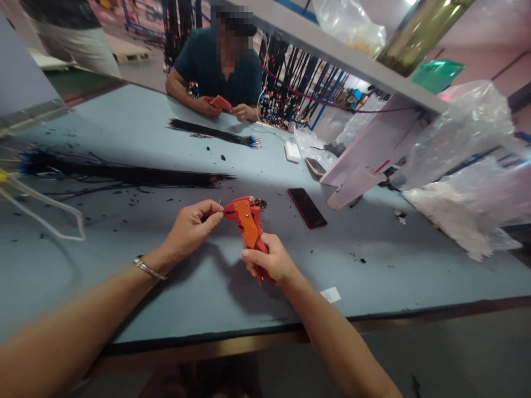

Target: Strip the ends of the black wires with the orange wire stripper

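My right hand (267,260) is wrapped round the handles of a red and orange hand tool (248,218), held above the blue-grey table (186,309). The tool's jaws point left. Thumb and fingertips of my left hand (197,226) are pinched together right at the jaws; what they grip is too small to make out. A little dark material sits at the tool's upper right. Behind my left hand lies a long bundle of black wires (141,174) with blue ends at the left and reddish tips at the right.
Across the table a person (219,77) holds a red tool (220,103) near a shorter wire bundle (211,131). A dark phone (307,208), a white box (292,152) and another phone (315,167) lie towards the right. A shelf post (357,138) and plastic bags (460,132) stand beyond.
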`<state>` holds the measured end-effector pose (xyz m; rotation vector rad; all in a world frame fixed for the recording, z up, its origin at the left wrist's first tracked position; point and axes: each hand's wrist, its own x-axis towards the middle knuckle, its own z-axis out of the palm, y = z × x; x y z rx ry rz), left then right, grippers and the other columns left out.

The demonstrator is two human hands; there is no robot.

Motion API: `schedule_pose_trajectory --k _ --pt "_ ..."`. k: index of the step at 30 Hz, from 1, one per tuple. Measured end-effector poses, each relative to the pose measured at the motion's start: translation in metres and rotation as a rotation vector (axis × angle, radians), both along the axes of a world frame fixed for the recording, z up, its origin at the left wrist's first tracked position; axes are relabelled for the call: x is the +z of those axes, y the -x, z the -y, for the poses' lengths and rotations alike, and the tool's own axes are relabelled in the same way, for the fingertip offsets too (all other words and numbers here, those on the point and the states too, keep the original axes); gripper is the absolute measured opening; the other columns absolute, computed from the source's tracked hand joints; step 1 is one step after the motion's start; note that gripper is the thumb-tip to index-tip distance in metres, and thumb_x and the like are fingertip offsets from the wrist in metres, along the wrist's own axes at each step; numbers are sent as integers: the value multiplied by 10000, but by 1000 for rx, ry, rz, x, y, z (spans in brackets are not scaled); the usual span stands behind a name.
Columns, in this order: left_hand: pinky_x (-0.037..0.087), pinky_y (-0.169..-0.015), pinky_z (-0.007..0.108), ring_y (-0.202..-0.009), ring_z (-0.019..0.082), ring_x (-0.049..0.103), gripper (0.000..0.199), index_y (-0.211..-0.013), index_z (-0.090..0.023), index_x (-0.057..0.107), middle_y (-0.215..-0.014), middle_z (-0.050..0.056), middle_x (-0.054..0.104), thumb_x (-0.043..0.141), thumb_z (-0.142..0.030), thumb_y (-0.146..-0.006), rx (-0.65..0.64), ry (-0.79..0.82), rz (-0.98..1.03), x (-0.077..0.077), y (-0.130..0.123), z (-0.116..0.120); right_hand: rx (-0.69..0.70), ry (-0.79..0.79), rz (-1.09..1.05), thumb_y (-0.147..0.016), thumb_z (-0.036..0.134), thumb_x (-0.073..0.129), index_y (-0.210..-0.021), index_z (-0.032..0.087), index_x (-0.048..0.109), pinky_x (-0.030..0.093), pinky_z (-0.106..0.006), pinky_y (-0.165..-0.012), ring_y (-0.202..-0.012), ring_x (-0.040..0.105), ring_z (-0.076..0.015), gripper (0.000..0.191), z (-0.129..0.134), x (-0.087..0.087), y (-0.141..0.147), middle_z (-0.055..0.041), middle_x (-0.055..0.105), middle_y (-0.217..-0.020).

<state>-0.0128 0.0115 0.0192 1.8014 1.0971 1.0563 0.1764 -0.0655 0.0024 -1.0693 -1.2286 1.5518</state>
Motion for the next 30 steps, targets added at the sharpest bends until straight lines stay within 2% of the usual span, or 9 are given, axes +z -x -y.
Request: schedule_pose_trajectory --k 5,15,20,22,26,30 --pt "400 -605 240 -620 139 493 247 -741 -165 625 -652 -3 586 568 -404 -768 13 10 -7 -1 -1 -1 34 17 -55 -727 317 715 -714 172 511 387 -182 -339 -372 494 -91 250 -3 -2 -3 62 519 -503" --pt "371 -557 221 -566 117 447 218 -700 -179 596 -598 -30 536 540 -376 -775 40 -36 -62 -2 -5 0 8 140 -189 -688 247 717 -725 157 533 379 -196 -390 -373 477 -81 209 -3 1 -6 51 530 -513" --pt "365 -558 220 -575 115 460 205 -711 -172 613 -617 -23 571 548 -354 -781 77 -9 -63 -3 -4 0 -119 178 -311 -669 234 687 -797 158 544 384 -205 -417 -383 448 -76 206 -6 6 -18 62 510 -516" --pt "365 -562 224 -572 115 461 205 -705 -173 615 -616 -24 567 552 -353 -781 79 -4 -56 -4 -4 0 -138 185 -328 -652 225 679 -824 153 561 421 -224 -451 -426 503 -98 221 -7 8 -22 43 547 -548" --pt "370 -578 233 -578 124 467 205 -707 -180 621 -616 -25 562 559 -358 -789 84 -4 -55 -9 -5 0 -75 198 -323 -642 199 669 -912 150 592 528 -300 -583 -608 639 -173 285 -8 7 -23 -19 656 -721" --pt "370 -591 236 -598 132 471 203 -725 -188 626 -635 -22 569 555 -360 -804 74 2 -47 -11 -5 1 -26 225 -355 -662 196 652 -939 146 598 556 -327 -653 -665 666 -186 287 -8 4 -20 -30 674 -780"
